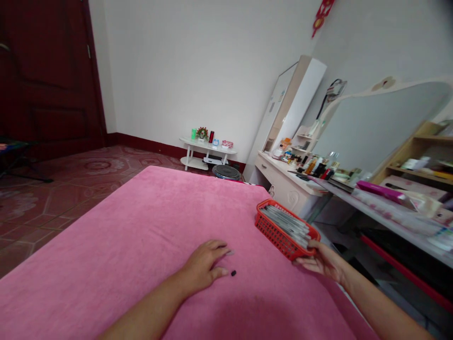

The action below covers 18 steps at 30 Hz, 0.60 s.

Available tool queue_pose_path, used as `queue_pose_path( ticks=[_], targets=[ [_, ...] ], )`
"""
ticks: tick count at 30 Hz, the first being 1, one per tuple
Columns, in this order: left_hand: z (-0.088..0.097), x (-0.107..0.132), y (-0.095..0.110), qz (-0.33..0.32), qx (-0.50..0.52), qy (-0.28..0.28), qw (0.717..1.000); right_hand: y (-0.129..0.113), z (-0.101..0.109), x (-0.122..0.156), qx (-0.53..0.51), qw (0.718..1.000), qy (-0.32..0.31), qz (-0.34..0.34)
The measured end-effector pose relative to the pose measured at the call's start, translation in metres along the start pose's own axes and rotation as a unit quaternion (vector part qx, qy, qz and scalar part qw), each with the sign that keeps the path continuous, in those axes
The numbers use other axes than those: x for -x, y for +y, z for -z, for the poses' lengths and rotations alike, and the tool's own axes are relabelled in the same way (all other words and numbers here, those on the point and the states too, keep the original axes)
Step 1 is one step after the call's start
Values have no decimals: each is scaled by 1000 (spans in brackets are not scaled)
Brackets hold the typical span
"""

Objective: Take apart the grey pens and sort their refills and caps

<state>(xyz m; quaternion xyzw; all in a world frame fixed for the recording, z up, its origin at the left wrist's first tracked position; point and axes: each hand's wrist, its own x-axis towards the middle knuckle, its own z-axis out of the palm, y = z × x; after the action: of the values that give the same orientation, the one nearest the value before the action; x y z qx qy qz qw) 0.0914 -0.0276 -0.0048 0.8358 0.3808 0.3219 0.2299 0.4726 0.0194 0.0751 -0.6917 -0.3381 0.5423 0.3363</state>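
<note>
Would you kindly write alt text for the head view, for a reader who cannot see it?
The right hand holds a red basket of slender grey items; the left hand is beside a small black object on a pink cover.

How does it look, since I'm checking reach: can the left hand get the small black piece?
Probably yes: the left hand is open beside the small black piece, nothing visible between them.

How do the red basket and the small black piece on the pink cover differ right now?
The red basket is far larger than the small black piece.
The red basket has openwork sides and holds long greyish items; the small black piece looks plain and dark.
The right hand grips the red basket; the small black piece lies unheld beside the left hand.
</note>
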Motion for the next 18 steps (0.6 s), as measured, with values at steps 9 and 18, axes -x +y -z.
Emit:
queue_pose_path(
  ticks=[9, 18],
  targets=[
    [-1, -3, 0, 53, 107, 117, 986, -19, -45, 0, -82, 996, -25, -5],
    [70, -34, -82, 167, 174, 391, 888, -88, -204, -33, -8, 982, -157, 100]
  ],
)
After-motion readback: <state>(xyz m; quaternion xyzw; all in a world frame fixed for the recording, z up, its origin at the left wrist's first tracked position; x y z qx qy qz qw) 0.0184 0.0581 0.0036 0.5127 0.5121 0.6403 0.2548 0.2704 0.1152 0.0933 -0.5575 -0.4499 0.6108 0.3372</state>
